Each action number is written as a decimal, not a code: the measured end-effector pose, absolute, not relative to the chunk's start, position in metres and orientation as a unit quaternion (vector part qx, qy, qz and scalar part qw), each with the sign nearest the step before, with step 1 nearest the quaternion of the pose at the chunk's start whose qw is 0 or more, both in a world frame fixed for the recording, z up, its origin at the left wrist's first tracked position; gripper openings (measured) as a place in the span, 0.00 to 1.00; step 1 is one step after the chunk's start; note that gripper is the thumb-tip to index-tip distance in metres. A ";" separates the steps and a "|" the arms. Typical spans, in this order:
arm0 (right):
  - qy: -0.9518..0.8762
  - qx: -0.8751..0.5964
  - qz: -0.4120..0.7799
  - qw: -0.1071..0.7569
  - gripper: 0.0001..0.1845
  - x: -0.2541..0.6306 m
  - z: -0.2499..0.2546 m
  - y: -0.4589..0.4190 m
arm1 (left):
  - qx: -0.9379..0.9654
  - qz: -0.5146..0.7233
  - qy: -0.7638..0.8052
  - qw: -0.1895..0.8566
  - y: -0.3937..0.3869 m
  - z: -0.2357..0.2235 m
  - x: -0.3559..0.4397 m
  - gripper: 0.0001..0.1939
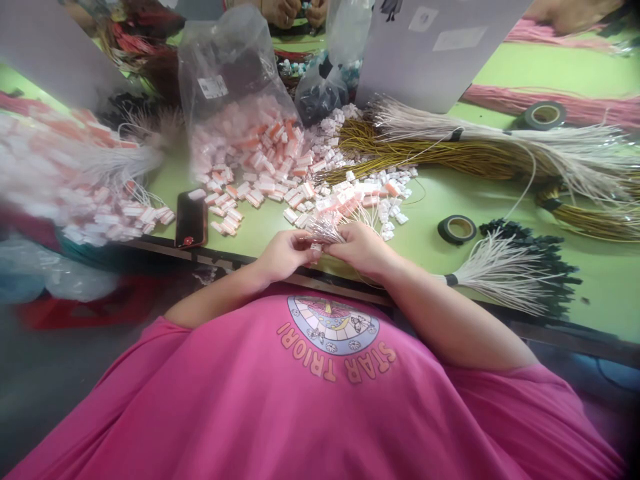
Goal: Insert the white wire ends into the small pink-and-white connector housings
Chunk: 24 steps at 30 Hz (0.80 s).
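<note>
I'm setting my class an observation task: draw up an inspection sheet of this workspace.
Surface: green tabletop, partly covered.
Job's things: white wire bundle, raised; loose white-and-orange connectors, heaped.
Clutter: phone near the edge; clear plastic bag; two black tape rolls.
Grips: right hand closed on the bundle; left hand at its tips, exact hold unclear.
Cables: taped olive-yellow wires at right.
Surroundings: grey panel; another person's hand beyond.

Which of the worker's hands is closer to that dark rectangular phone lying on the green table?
Left: the left hand is right of the dark rectangular phone, not touching it; the right hand is farther right, beyond the left.
</note>
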State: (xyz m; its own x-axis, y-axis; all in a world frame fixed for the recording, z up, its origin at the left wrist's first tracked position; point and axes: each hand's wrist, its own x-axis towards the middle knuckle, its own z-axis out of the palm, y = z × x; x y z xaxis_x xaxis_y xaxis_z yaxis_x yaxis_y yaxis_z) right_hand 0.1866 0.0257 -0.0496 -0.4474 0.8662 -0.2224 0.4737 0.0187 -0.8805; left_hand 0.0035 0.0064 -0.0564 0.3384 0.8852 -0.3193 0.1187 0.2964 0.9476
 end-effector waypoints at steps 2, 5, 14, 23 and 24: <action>-0.690 -0.492 0.492 0.198 0.09 0.186 -0.050 0.026 | 0.493 0.316 0.500 0.638 0.006 -0.057 0.004 0.10; -0.692 -0.496 0.493 0.181 0.08 0.187 -0.048 0.026 | 0.478 0.330 0.512 0.633 0.006 -0.056 0.003 0.09; -0.716 -0.481 0.463 0.204 0.06 0.188 -0.048 0.027 | 0.475 0.323 0.520 0.633 0.003 -0.058 0.002 0.13; -0.717 -0.464 0.474 0.212 0.08 0.185 -0.050 0.023 | 0.509 0.329 0.488 0.629 0.004 -0.063 0.008 0.10; -0.716 -0.458 0.479 0.219 0.08 0.186 -0.050 0.023 | 0.516 0.322 0.492 0.622 0.004 -0.063 0.006 0.11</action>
State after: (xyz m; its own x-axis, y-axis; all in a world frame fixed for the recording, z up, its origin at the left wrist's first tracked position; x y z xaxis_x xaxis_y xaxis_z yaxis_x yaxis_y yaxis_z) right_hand 0.1855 0.0234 -0.0503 -0.4841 0.8660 -0.1255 0.4471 0.1215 -0.8862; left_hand 0.0059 0.0036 -0.0628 0.3083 0.9092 -0.2798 0.1070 0.2591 0.9599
